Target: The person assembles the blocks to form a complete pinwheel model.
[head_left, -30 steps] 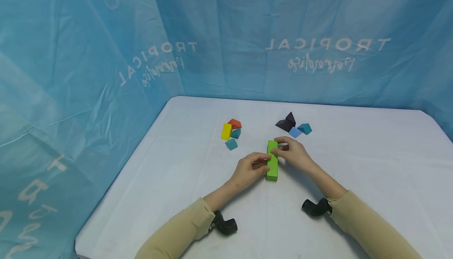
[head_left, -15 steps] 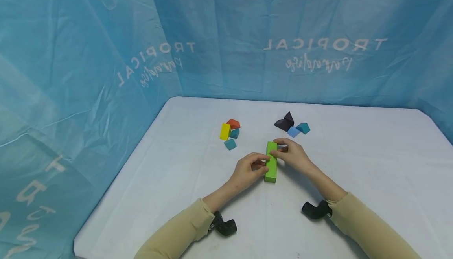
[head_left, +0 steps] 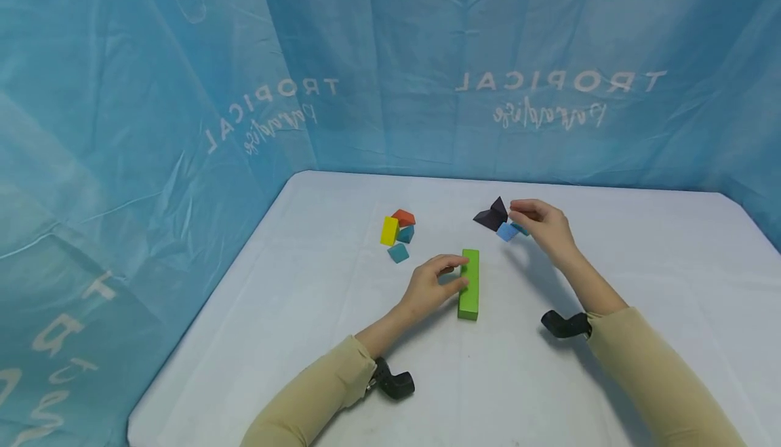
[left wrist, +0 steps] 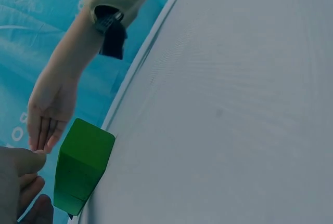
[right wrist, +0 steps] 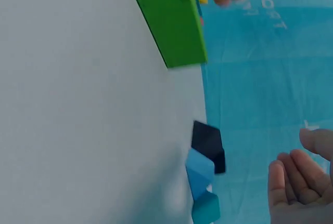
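Observation:
A long green block (head_left: 469,301) lies on the white table, its length pointing away from me. My left hand (head_left: 430,291) is at its left side, with thumb and fingertips over the near face and top; whether they press on it cannot be told. In the left wrist view the green block (left wrist: 83,164) is beside the loosely bent fingers. My right hand (head_left: 549,233) hovers above the light blue block (head_left: 507,232) and partly hides a teal block (head_left: 521,228). Nothing is between its fingers in the right wrist view, where the hand (right wrist: 302,182) appears relaxed.
Two dark triangular blocks (head_left: 491,219) lie left of my right hand. Farther left is a group with a yellow block (head_left: 390,231), a red-orange block (head_left: 404,218) and two teal blocks (head_left: 398,252). Blue printed curtains (head_left: 390,60) hang behind the table (head_left: 274,338).
My right hand has left the green block and moved away from me and to the right, over the blue and teal blocks. My left hand stays by the green block, its fingers slightly more spread.

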A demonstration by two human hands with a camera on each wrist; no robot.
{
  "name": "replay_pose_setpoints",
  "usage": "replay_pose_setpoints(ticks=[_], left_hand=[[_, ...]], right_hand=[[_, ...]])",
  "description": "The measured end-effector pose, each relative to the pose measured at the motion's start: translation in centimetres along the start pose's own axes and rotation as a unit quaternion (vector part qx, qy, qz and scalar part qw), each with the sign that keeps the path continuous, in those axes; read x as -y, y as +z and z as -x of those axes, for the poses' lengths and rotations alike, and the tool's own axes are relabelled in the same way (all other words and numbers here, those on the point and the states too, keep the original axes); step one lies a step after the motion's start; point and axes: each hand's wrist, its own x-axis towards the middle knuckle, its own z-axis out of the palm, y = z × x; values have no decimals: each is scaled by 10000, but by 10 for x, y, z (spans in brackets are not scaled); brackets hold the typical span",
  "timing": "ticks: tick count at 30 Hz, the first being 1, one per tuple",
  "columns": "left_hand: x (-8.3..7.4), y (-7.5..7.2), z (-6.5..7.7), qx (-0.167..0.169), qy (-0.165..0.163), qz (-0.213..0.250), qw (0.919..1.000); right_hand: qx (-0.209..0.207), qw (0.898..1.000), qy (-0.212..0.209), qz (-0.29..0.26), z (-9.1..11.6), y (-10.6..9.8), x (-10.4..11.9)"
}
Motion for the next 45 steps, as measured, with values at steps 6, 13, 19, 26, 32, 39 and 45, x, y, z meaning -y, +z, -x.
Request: replay_pose_setpoints(ticks=[6, 13, 19, 26, 32, 39, 45], left_hand=[[3, 4, 2, 156, -37, -81, 9998], [1, 7, 3, 163, -53, 23, 9999], [2, 7, 4, 145, -140, 11, 9998], [2, 5, 4, 157, -133, -5, 9998], [2, 5, 4, 128, -92, 17, 9999], [3, 4, 4, 126, -166, 7, 9998], [5, 5, 3, 100, -219, 55, 9997]], right_hand=[[-122, 9990, 429, -101, -20, -15, -2], [350, 9980, 522, 56, -26, -15, -16], [1006, 9941, 209, 335, -23, -14, -29], [1546, 9770, -417, 1405, -27, -11, -31], [1815, 9536, -1137, 2115, -31, -8, -34], [1970, 9635, -591, 1715, -30, -6, -26], [2482, 9657, 314, 691, -31, -6, -21]])
